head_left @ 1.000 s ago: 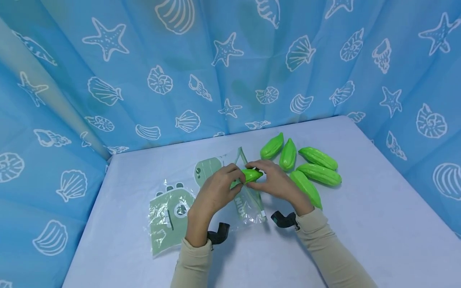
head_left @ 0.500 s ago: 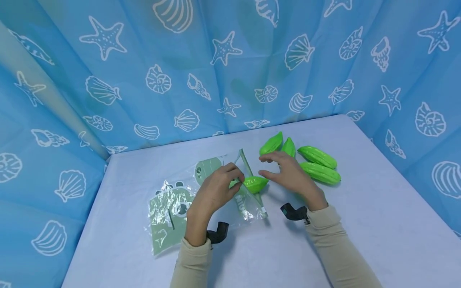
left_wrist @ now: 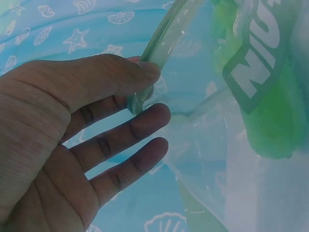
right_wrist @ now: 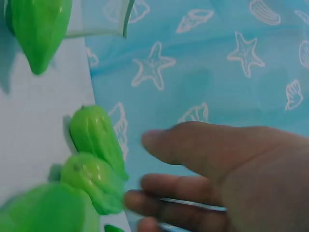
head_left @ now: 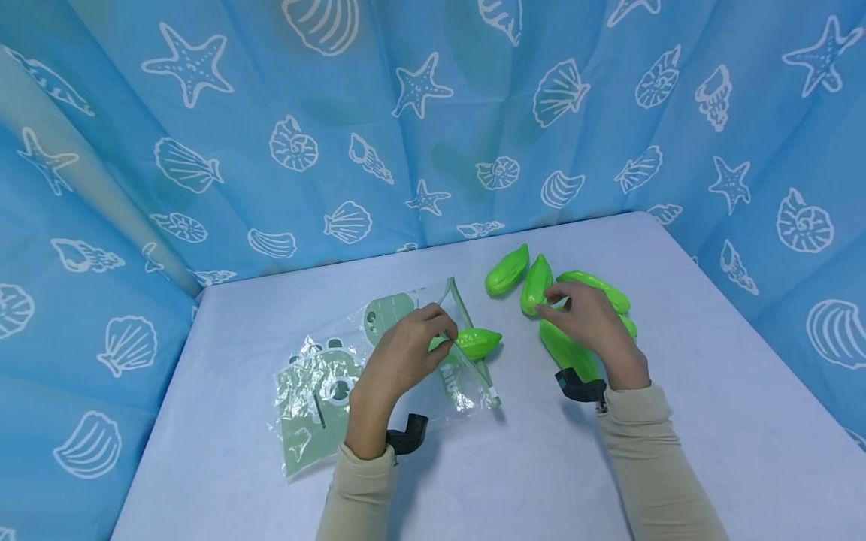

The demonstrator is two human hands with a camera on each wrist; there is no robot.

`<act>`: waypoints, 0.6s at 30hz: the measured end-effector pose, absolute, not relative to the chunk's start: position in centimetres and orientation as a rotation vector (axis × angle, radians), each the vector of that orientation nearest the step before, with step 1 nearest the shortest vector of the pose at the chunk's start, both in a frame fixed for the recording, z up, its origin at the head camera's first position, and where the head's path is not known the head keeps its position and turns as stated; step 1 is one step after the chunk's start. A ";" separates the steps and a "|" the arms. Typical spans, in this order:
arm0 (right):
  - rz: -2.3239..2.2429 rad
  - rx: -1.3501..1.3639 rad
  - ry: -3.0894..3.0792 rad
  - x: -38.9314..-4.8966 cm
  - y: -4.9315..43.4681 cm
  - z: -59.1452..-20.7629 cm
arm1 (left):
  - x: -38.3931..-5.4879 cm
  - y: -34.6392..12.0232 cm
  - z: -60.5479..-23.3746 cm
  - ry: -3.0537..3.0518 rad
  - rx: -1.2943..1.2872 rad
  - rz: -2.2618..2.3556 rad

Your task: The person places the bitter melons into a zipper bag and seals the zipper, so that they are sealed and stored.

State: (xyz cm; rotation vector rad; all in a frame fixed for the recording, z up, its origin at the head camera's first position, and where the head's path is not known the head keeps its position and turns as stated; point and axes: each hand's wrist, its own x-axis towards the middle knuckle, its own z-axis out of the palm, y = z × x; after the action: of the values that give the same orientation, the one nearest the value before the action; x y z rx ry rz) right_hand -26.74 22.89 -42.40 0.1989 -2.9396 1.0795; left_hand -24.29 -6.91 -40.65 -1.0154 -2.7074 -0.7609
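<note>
My left hand (head_left: 406, 357) pinches the open edge of a clear zip bag (head_left: 449, 402) with green cartoon print; in the left wrist view, the thumb and index finger grip its green rim (left_wrist: 161, 46) while the other fingers spread. A glossy green, ribbed toy gourd (head_left: 482, 343) lies partly in the bag's mouth, its pointed end sticking out. My right hand (head_left: 591, 319), holding nothing, hovers over the loose gourds with thumb and fingers apart. Its fingertips are right by the upright-pointing gourd (head_left: 537, 287); beneath the hand lies another gourd (head_left: 568, 349), partly hidden.
Another gourd (head_left: 507, 270) lies at the back, with one (head_left: 598, 285) behind my right hand. The bag's printed end (head_left: 318, 406) spreads left across the white table (head_left: 223, 451). A blue shell-patterned curtain (head_left: 379, 135) borders the table's back and sides.
My right hand has let go of the gourd at the bag's mouth and moved right to the loose gourds. My left hand stays on the bag's edge.
</note>
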 end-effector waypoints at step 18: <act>0.973 -0.055 -3.219 -26.6 23.8 -42.5 | -24.1 -6.9 -40.4 -2.712 -1.011 -0.753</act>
State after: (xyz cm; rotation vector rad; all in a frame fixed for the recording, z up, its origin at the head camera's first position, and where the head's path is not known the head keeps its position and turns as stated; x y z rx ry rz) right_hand -26.64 23.84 -42.51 -0.0554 -3.2193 0.9727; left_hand -24.11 -6.93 -40.42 -1.0112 -2.7115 -0.7526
